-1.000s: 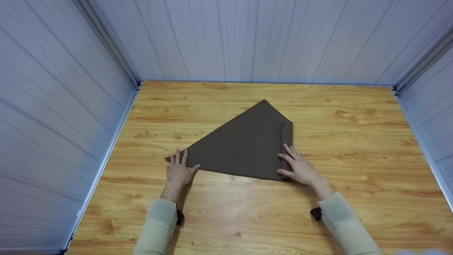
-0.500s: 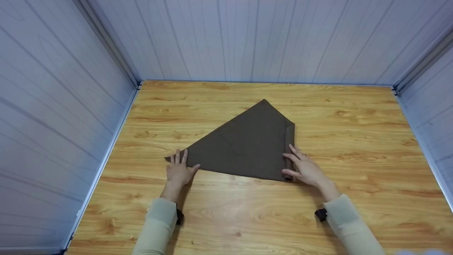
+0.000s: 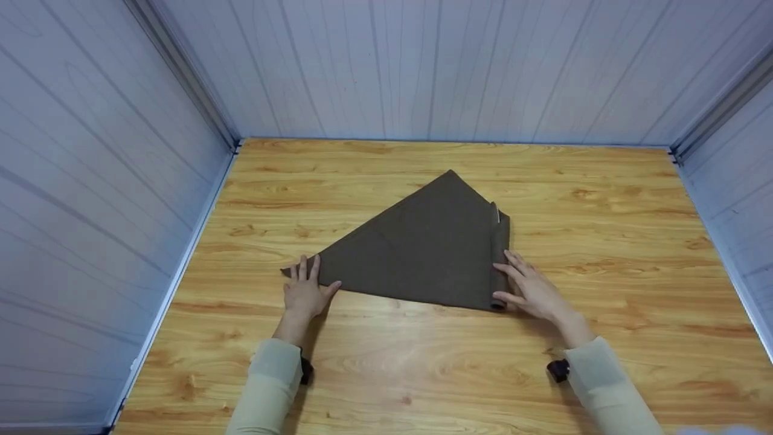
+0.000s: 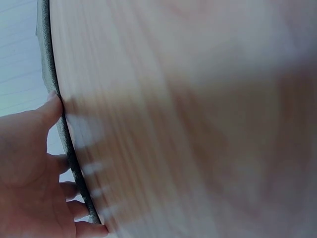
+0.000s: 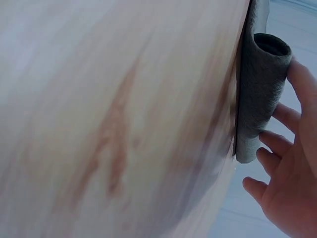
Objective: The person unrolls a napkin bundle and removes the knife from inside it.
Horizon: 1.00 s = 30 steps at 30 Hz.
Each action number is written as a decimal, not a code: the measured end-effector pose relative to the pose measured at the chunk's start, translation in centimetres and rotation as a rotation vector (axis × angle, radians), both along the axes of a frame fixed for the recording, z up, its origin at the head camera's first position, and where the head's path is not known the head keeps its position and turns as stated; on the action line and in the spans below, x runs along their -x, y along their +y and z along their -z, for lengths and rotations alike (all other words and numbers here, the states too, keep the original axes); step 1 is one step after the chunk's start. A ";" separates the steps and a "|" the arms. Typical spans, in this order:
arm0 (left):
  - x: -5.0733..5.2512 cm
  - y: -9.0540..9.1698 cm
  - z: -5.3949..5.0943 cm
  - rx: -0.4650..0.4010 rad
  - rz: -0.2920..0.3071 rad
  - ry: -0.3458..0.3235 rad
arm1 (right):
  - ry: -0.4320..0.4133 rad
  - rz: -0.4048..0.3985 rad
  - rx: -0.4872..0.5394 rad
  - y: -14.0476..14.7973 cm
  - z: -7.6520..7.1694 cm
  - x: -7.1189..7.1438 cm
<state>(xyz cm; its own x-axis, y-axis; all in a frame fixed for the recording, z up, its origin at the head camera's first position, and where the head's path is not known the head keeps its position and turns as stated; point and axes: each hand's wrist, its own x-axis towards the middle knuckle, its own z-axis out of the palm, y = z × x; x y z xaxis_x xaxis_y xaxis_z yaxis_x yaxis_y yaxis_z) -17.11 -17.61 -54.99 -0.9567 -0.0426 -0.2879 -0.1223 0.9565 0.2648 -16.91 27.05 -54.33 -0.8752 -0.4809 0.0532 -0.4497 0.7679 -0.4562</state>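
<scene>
A dark brown piece of cloth (image 3: 416, 254) lies on the wooden tabletop, a pointed tip at its left and a corner at the back. Along its right side the cloth forms a narrow roll (image 3: 499, 266); in the right wrist view the roll's hollow end (image 5: 271, 44) shows. My left hand (image 3: 305, 296) presses the narrow left end flat with spread fingers, its thumb (image 4: 53, 106) at the cloth's near edge. My right hand (image 3: 537, 294) touches the roll with loosely extended, spread fingertips, the hand lying to the roll's right.
Pale panelled walls stand at the back (image 3: 404, 72), left (image 3: 102, 181) and right (image 3: 737, 193) of the wooden tabletop (image 3: 392, 368). Each wrist carries a small dark camera below its light sleeve.
My right hand and the roll have moved a little to the right, and the flat part of the cloth has widened that way. My left hand has stayed in place.
</scene>
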 end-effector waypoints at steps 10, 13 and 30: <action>0.0 0.0 0.1 0.008 0.001 -0.004 | -0.051 0.023 -0.017 0.8 0.2 -0.4; 0.0 0.0 0.1 0.013 0.006 -0.001 | -0.066 0.036 -0.013 0.8 0.1 -0.6; -0.1 0.2 -0.2 0.003 0.002 0.007 | -0.055 0.154 0.015 -1.5 -0.5 -0.9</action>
